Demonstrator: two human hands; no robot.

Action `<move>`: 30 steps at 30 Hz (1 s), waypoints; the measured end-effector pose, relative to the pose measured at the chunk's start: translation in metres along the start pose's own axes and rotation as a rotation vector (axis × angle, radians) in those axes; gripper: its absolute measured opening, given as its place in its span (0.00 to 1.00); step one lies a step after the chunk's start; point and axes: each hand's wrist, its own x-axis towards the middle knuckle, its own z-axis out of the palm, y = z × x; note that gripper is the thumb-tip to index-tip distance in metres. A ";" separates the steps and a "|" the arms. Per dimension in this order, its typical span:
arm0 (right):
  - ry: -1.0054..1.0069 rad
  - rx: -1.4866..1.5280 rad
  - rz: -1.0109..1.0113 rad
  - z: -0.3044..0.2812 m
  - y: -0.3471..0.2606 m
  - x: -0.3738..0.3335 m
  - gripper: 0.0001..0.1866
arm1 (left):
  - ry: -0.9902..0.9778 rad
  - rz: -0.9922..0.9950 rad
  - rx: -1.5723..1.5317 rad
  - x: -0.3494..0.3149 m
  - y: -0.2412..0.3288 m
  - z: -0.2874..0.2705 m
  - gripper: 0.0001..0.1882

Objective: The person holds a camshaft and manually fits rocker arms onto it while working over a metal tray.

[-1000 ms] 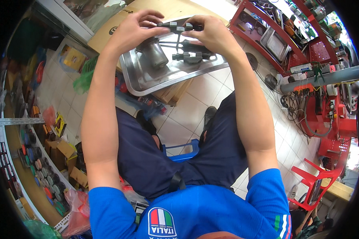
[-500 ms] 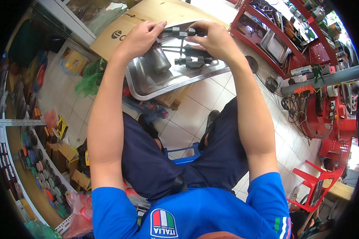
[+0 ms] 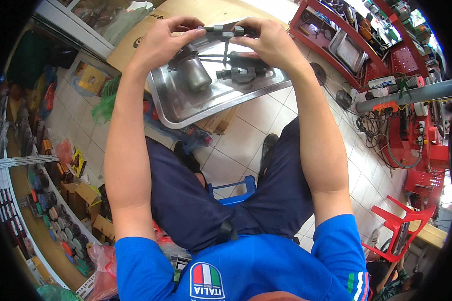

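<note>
A dark metal screw-type tool with hex-shaped sections (image 3: 225,33) is held level above the far part of a shiny metal tray (image 3: 183,120). Thumb and fingertips of my left hand (image 3: 165,41) pinch its left end. My right hand (image 3: 272,42) is closed around the right end, partly hiding it. A thin dark rod (image 3: 226,52) extends below the tool toward the tray. Beneath my right hand lies a similar dark tool (image 3: 243,75). A dull metal cylinder (image 3: 193,74) rests tilted in the tray near my left hand, next to thin dark bars.
Under the tray is a cardboard box (image 3: 119,55). A red tool cart (image 3: 331,47) stands at the far right, with a red plastic chair (image 3: 402,226) nearer. Shelves of round items (image 3: 60,220) line the left. A blue stool (image 3: 233,192) shows between my legs.
Both hands and the tool sit slightly higher and farther left in view. My left fingers have shifted their hold at the tool's end. The tray also appears farther left.
</note>
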 end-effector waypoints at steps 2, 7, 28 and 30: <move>0.001 -0.001 -0.039 0.001 0.003 0.002 0.19 | 0.007 -0.033 0.071 -0.002 0.003 0.001 0.21; -0.005 -0.020 -0.032 0.003 0.000 0.002 0.20 | -0.085 -0.213 0.132 0.002 0.002 -0.001 0.27; -0.012 -0.072 -0.020 0.002 -0.003 0.000 0.21 | -0.133 -0.269 0.062 0.005 -0.011 -0.004 0.23; 0.000 -0.069 -0.041 0.003 0.003 0.001 0.20 | -0.067 -0.238 0.022 0.008 -0.020 0.000 0.24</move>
